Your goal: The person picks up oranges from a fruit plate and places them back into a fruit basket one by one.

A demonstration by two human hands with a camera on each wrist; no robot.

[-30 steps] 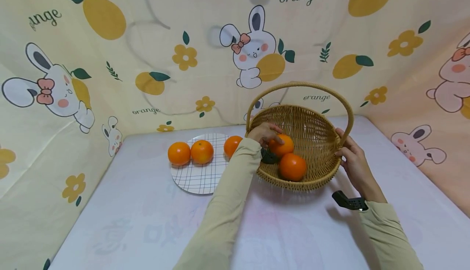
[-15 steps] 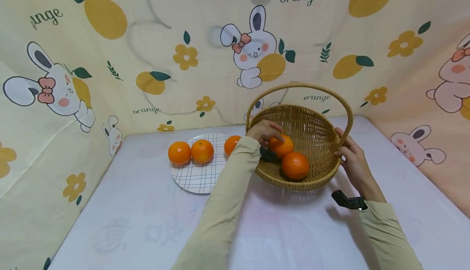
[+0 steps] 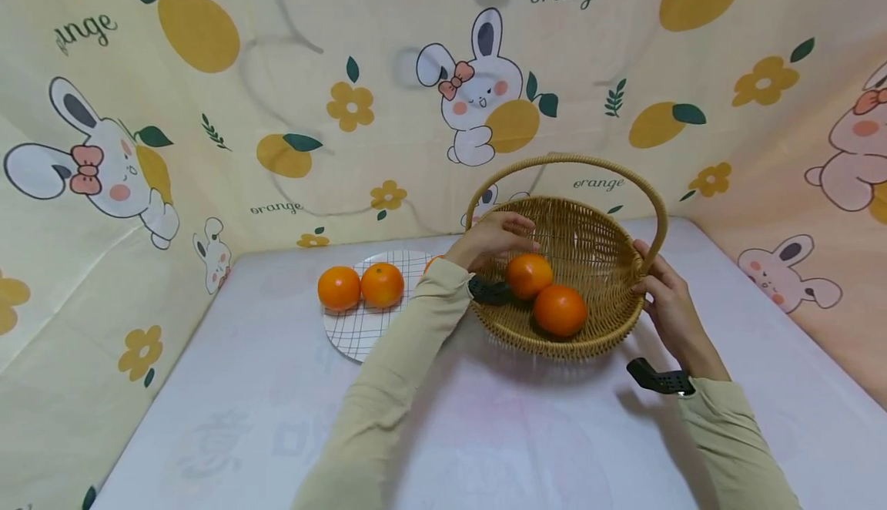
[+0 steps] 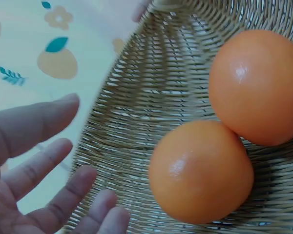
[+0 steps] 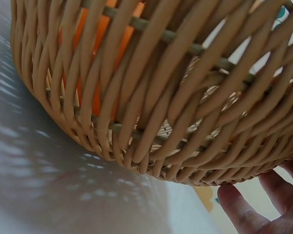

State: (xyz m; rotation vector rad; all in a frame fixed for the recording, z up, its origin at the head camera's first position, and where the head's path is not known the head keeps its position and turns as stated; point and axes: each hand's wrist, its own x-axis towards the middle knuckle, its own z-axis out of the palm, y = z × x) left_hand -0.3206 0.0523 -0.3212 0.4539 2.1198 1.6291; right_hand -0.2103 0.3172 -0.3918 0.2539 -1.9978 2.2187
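Observation:
A wicker basket [image 3: 592,294] with an arched handle tilts toward me, holding two oranges that touch: a rear orange [image 3: 530,276] and a front orange [image 3: 560,311]. My left hand [image 3: 493,237] hovers over the basket's left rim, fingers spread and holding nothing. In the left wrist view, its fingertips [image 4: 83,178] lie apart from both oranges. My right hand [image 3: 667,298] grips the right rim by the handle's base, with the thumb in front and fingers behind. Through the weave in the right wrist view, an orange [image 5: 95,63] shows.
Left of the basket, a white plate [image 3: 353,340] with a blue grid bears two oranges [image 3: 383,285] in plain sight. Another orange [image 3: 433,263] there is mostly hidden by my left sleeve. A printed cloth [image 3: 388,32] hangs behind the white table [image 3: 263,387].
My left hand has let go of the rear orange in the basket and lifted back to the left. The front orange has rolled slightly right. My right hand stays on the rim.

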